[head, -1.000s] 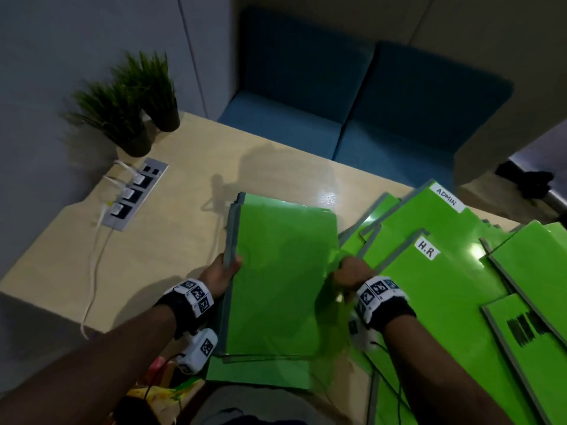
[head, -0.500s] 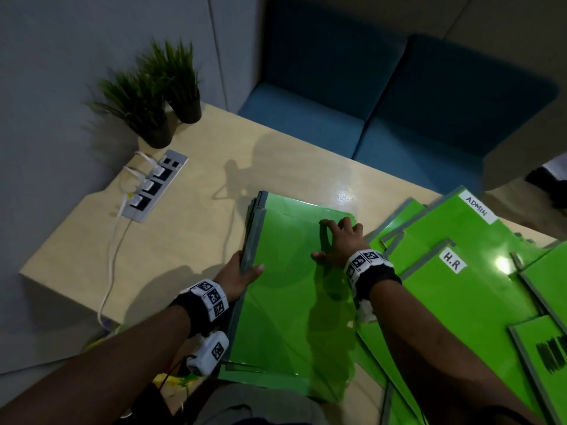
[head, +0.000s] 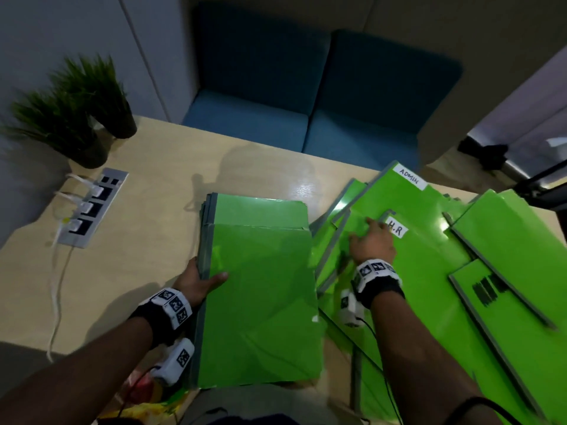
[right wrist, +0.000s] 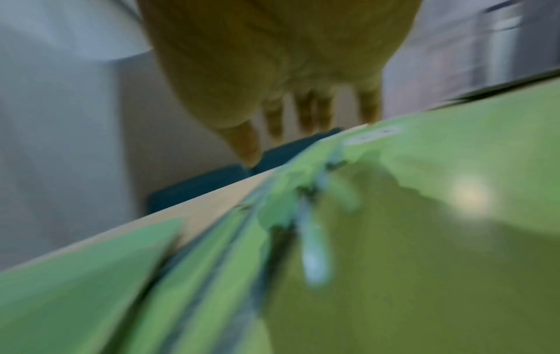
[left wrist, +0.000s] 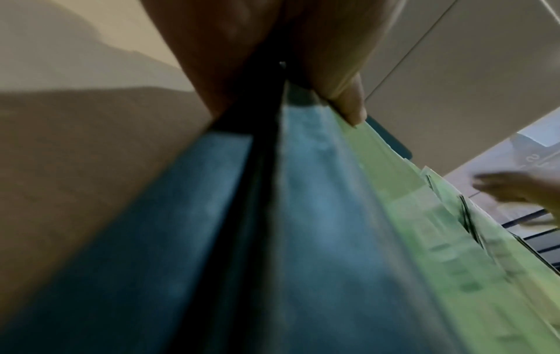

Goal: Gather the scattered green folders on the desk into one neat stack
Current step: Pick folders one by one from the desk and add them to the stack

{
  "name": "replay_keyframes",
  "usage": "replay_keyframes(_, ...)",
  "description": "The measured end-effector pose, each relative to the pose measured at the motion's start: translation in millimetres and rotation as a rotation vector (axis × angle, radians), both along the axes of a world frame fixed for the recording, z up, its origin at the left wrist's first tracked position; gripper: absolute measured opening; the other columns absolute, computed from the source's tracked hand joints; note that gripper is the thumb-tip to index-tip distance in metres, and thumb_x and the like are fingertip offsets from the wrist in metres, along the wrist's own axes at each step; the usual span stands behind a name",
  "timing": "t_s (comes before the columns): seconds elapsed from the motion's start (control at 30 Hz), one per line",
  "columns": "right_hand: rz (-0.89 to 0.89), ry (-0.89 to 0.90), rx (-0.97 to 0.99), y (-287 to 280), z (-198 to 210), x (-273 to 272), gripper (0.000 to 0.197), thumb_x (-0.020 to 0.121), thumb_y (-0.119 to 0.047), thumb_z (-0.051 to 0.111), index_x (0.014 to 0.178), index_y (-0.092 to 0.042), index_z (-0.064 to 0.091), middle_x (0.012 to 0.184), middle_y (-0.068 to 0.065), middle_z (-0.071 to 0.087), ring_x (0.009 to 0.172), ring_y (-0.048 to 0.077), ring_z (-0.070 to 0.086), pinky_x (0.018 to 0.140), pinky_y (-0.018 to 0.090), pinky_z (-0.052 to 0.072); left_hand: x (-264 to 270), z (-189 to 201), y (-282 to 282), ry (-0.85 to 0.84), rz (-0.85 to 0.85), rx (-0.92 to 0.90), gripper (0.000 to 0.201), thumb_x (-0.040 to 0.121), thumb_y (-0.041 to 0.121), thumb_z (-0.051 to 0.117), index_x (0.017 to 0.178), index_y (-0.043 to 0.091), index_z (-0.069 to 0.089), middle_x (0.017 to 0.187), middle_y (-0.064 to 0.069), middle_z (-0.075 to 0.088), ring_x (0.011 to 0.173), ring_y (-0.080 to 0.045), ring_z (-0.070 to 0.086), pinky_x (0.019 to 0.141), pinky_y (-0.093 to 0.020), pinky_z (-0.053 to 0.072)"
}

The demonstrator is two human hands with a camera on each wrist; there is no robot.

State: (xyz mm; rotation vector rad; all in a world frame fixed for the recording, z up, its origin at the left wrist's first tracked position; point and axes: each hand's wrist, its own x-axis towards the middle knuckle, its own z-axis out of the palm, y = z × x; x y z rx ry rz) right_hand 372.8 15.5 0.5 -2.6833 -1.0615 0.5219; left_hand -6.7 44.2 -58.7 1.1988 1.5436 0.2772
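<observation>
A stack of green folders (head: 260, 289) with grey spines lies in the middle of the desk (head: 147, 240). My left hand (head: 199, 279) grips the stack's left spine edge, thumb on top; the left wrist view shows the thumb (left wrist: 348, 100) on the spine (left wrist: 303, 215). My right hand (head: 371, 243) is spread with straight fingers over the folder labelled H.R (head: 429, 271). The right wrist view shows the fingers (right wrist: 306, 112) straight above the green cover (right wrist: 424, 239). A folder labelled ADMIN (head: 399, 197) lies behind it, and more green folders (head: 509, 240) overlap at the right.
Two potted plants (head: 79, 115) stand at the desk's far left corner. A socket strip (head: 92, 207) with white plugs and cables is set into the desk on the left. A blue sofa (head: 306, 118) sits behind the desk.
My right hand has left the top of the stack and moved right onto the H.R folder. The left hand has kept its grip on the stack's spine edge.
</observation>
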Motion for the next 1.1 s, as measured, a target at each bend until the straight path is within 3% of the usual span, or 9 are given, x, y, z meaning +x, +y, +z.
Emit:
replay_keyframes(0.17,-0.758,0.115,-0.193,-86.5,-12.1,69.7,0.109,0.083,-0.054,0.066,0.154,-0.004,-0.002,0.16,0.025,-0.001,0.147,0.041,0.001,0.113,0.063,0.008,-12.9,-17.5,8.5,0.108,-0.102,0.038,0.086,0.057,0.073,0.073,0.121,0.019,0.05,0.104,-0.004,0.068,0.09,-0.023,0.066,0.077,-0.036,0.055)
replay_keyframes(0.27,-0.73,0.13,-0.163,-111.1,-19.5,67.5,0.115,0.077,-0.065,0.064,0.154,-0.006,0.002,0.158,0.028,0.005,0.146,0.043,0.007,0.111,0.067,0.011,-7.1,-3.0,10.2,0.104,-0.145,0.049,0.079,0.064,0.068,0.072,0.118,0.014,0.054,0.104,-0.002,0.069,0.089,-0.02,0.067,0.076,-0.035,0.055)
replay_keyframes(0.37,-0.676,0.074,-0.163,-118.9,-21.5,72.4,0.127,0.066,-0.071,0.069,0.151,-0.001,0.007,0.155,0.028,0.016,0.143,0.041,0.018,0.112,0.064,0.02,2.3,14.2,7.7,0.096,-0.106,0.052,0.044,0.082,0.029,0.073,0.113,0.003,0.056,0.099,-0.009,0.067,0.08,-0.018,0.063,0.064,-0.025,0.048)
replay_keyframes(0.53,-0.858,0.289,0.169,-117.1,-8.7,103.3,0.098,0.072,-0.036,0.083,0.145,-0.003,0.026,0.144,0.02,0.041,0.129,0.039,0.044,0.103,0.045,0.041,-4.0,18.3,8.3,0.096,-0.075,0.059,0.039,0.082,0.025,0.072,0.109,0.003,0.054,0.089,-0.006,0.065,0.074,-0.013,0.061,0.058,-0.022,0.045)
replay_keyframes(0.67,-0.816,0.444,0.309,-114.5,-5.7,107.5,0.074,0.065,-0.039,0.079,0.127,-0.009,0.054,0.116,0.011,0.066,0.097,0.03,0.064,0.088,0.041,0.053,-14.2,13.6,3.4,0.088,-0.038,0.036,0.053,0.082,0.027,0.073,0.124,0.002,0.053,0.11,-0.016,0.066,0.088,-0.024,0.063,0.077,-0.032,0.05)
replay_keyframes(0.83,-0.647,0.483,0.382,-82.3,30.7,92.6,0.066,0.093,-0.031,0.059,0.15,-0.015,0.03,0.153,0.011,0.036,0.137,0.041,0.039,0.109,0.052,0.035,-12.7,15.6,0.1,0.095,-0.031,0.023,0.054,0.085,0.025,0.07,0.128,0.001,0.047,0.108,-0.013,0.06,0.092,-0.024,0.058,0.081,-0.033,0.046)
replay_keyframes(0.9,-0.497,0.433,0.493,-58.8,48.6,86.0,0.063,0.088,-0.037,0.057,0.145,-0.018,0.039,0.149,0.01,0.042,0.135,0.038,0.042,0.107,0.054,0.037,-12.6,17.9,0.5,0.083,-0.016,0.02,0.058,0.082,0.029,0.071,0.129,0.003,0.047,0.114,-0.015,0.062,0.092,-0.024,0.059,0.082,-0.035,0.048)
replay_keyframes(1.03,-0.313,0.337,0.73,-10.4,110.7,70.4,0.035,0.093,-0.021,0.057,0.126,-0.011,0.058,0.116,0.0,0.064,0.103,0.017,0.06,0.086,0.025,0.046,-10.6,19.3,-1.9,0.082,0.023,0.012,0.057,0.083,0.025,0.072,0.129,0.002,0.046,0.106,-0.012,0.06,0.09,-0.023,0.057,0.078,-0.032,0.047)
replay_keyframes(1.1,-0.208,0.359,0.836,12.9,133.6,59.3,0.031,0.091,-0.02,0.057,0.119,-0.01,0.064,0.11,0.003,0.07,0.096,0.016,0.064,0.082,0.025,0.049,-9.7,22.9,-1.1,0.11,0.01,0.013,0.058,0.081,0.031,0.074,0.125,0.005,0.048,0.103,-0.009,0.061,0.087,-0.023,0.058,0.073,-0.029,0.046)
